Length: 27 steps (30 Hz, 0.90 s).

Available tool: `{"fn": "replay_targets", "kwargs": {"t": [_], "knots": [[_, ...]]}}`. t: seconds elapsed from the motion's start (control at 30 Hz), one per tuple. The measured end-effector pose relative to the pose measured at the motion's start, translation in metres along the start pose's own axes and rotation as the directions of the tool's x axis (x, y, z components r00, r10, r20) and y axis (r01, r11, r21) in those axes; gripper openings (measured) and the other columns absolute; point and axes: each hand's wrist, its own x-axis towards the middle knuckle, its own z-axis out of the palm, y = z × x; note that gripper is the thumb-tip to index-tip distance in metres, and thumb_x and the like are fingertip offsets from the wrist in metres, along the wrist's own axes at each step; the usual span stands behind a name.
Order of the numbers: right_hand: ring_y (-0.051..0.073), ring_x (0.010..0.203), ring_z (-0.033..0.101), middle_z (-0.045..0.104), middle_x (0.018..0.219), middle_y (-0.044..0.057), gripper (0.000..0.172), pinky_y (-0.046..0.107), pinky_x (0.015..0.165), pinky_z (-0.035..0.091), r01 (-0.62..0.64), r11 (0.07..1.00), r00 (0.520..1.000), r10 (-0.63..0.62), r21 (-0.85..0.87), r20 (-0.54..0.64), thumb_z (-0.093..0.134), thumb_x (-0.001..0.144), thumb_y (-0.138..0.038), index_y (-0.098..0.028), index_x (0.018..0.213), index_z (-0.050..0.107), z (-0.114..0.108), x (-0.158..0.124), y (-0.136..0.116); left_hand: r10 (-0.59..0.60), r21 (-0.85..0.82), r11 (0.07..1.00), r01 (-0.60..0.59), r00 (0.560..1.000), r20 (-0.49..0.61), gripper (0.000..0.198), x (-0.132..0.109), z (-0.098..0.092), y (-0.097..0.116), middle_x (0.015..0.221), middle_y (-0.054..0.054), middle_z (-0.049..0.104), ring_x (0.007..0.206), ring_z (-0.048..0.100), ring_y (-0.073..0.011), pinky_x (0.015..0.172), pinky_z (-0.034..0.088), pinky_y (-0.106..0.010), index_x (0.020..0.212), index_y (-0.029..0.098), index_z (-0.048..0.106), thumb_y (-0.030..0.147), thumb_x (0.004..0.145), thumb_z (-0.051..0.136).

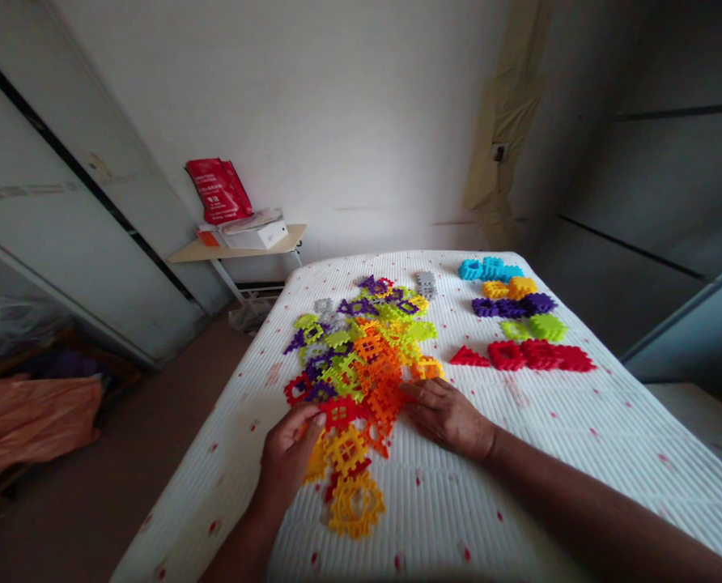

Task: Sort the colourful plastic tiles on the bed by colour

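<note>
A loose pile of flat interlocking pieces in orange, green, purple and yellow lies on the white quilted bed cover. My left hand is at the pile's near left, thumb and fingers closed on a red window piece. On the pile's right side, my right hand rests with its fingertips at the orange pieces; a bit of red shows by the fingertips, but what they hold is hidden. Yellow pieces lie just in front of the left hand.
Sorted stacks stand at the right: blue, yellow, purple, green and red. A grey stack is behind the pile. A small table with a red bag stands beyond the bed.
</note>
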Motion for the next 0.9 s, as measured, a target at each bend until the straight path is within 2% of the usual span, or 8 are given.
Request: {"fn": "replay_targets", "kwargs": {"t": [0.07, 0.13, 0.23, 0.33, 0.43, 0.53, 0.7, 0.9], "knots": [[0.019, 0.095, 0.056, 0.062, 0.117, 0.007, 0.016, 0.035, 0.078, 0.047, 0.003, 1.0, 1.0, -0.003, 0.004, -0.008, 0.047, 0.089, -0.019, -0.018, 0.087, 0.063, 0.001, 0.0, 0.0, -0.158, -0.105, 0.982, 0.157, 0.987, 0.0, 0.039, 0.005, 0.006, 0.006, 0.074, -0.004, 0.068, 0.069, 0.062, -0.018, 0.065, 0.05, -0.028, 0.086, 0.014, 0.068, 0.048, 0.067, 0.064], [0.019, 0.095, 0.056, 0.061, 0.117, 0.007, 0.016, 0.035, 0.078, 0.047, -0.002, 1.0, 1.0, 0.002, 0.01, -0.012, 0.047, 0.089, -0.02, -0.018, 0.089, 0.063, 0.001, -0.001, 0.001, -0.218, -0.159, 0.963, 0.217, 0.976, 0.008, 0.043, 0.01, 0.013, 0.011, 0.076, -0.004, 0.069, 0.071, 0.063, -0.0177, 0.065, 0.049, -0.026, 0.089, 0.014, 0.068, 0.049, 0.064, 0.067], [0.02, 0.096, 0.057, 0.061, 0.118, 0.01, 0.018, 0.036, 0.078, 0.048, -0.031, 0.998, 0.999, 0.032, 0.053, -0.012, 0.047, 0.088, -0.02, -0.017, 0.1, 0.061, -0.001, 0.0, 0.002, -0.222, -0.207, 0.951, 0.227, 0.974, 0.047, 0.043, 0.018, 0.024, 0.019, 0.08, -0.004, 0.07, 0.074, 0.062, -0.0167, 0.069, 0.048, -0.025, 0.09, 0.014, 0.069, 0.047, 0.062, 0.069], [0.021, 0.104, 0.054, 0.059, 0.119, 0.013, 0.03, 0.037, 0.084, 0.047, -0.107, 0.985, 0.993, 0.114, 0.134, -0.044, 0.049, 0.087, -0.025, -0.016, 0.116, 0.053, -0.007, 0.003, -0.001, -0.23, -0.239, 0.939, 0.247, 0.968, 0.096, 0.045, 0.022, 0.037, 0.029, 0.076, -0.004, 0.069, 0.071, 0.061, -0.0152, 0.067, 0.048, -0.024, 0.09, 0.013, 0.069, 0.048, 0.062, 0.07], [0.022, 0.107, 0.052, 0.054, 0.125, 0.014, 0.043, 0.038, 0.087, 0.046, -0.172, 0.968, 0.98, 0.186, 0.184, -0.066, 0.053, 0.085, -0.033, -0.016, 0.124, 0.046, -0.016, 0.01, -0.007, -0.226, -0.227, 0.939, 0.258, 0.961, 0.158, 0.044, 0.021, 0.05, 0.039, 0.075, -0.004, 0.069, 0.071, 0.061, -0.0156, 0.067, 0.048, -0.024, 0.09, 0.012, 0.068, 0.047, 0.062, 0.07], [0.023, 0.105, 0.052, 0.054, 0.126, 0.013, 0.046, 0.039, 0.086, 0.046, -0.194, 0.969, 0.977, 0.205, 0.153, -0.061, 0.055, 0.084, -0.036, -0.018, 0.126, 0.046, -0.022, 0.016, -0.014, -0.222, -0.219, 0.938, 0.269, 0.951, 0.217, 0.045, 0.017, 0.062, 0.042, 0.077, -0.005, 0.07, 0.073, 0.062, -0.0174, 0.068, 0.049, -0.026, 0.091, 0.012, 0.068, 0.047, 0.063, 0.069], [0.022, 0.101, 0.053, 0.057, 0.121, 0.011, 0.038, 0.037, 0.085, 0.046, -0.223, 0.972, 0.974, 0.225, 0.075, -0.011, 0.053, 0.085, -0.031, -0.018, 0.121, 0.05, -0.023, 0.017, -0.016, -0.195, -0.19, 0.947, 0.26, 0.932, 0.304, 0.046, 0.01, 0.071, 0.041, 0.082, -0.006, 0.071, 0.08, 0.065, -0.0202, 0.072, 0.051, -0.027, 0.097, 0.013, 0.067, 0.048, 0.068, 0.064], [0.022, 0.103, 0.052, 0.055, 0.123, 0.011, 0.043, 0.037, 0.087, 0.045, -0.245, 0.964, 0.969, 0.24, 0.099, 0.06, 0.055, 0.083, -0.034, -0.02, 0.124, 0.048, -0.024, 0.014, -0.015, -0.193, -0.155, 0.958, 0.242, 0.941, 0.277, 0.046, 0.008, 0.073, 0.044, 0.08, -0.008, 0.073, 0.078, 0.067, -0.024, 0.07, 0.055, -0.032, 0.089, 0.013, 0.069, 0.05, 0.063, 0.066]]}}
